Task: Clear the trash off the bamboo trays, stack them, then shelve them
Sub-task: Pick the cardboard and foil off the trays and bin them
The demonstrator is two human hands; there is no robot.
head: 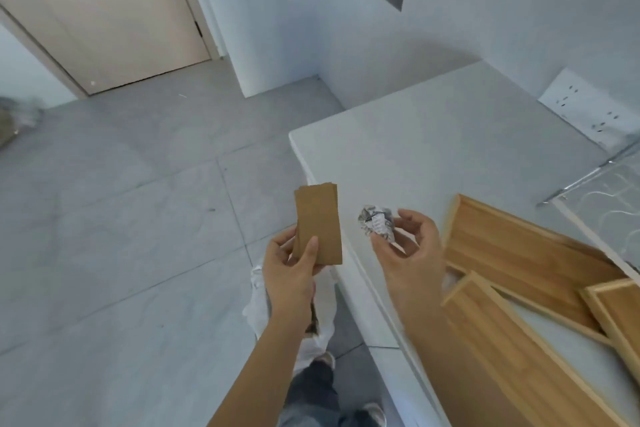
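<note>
Head view | left hand [289, 270] fingers pinch brown card [318, 224] | right hand [405, 250] fingers hold crumpled wrapper [375, 221]

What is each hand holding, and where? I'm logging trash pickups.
Left hand pinches the brown card stack at its lower end; right hand holds the crumpled paper wad by its side.

At four o'clock, the right edge and bottom edge are cutting off the bamboo trays [526, 253], and the nearest tray is hiding part of the one behind it. The left hand [289, 270] is covering the lower corner of the brown cardboard piece [318, 224] and much of a white plastic bag [320, 333] hanging below at six o'clock. At nine o'clock, a blurred bundle [19, 118] is running off the left edge, too smeared to identify.
</note>
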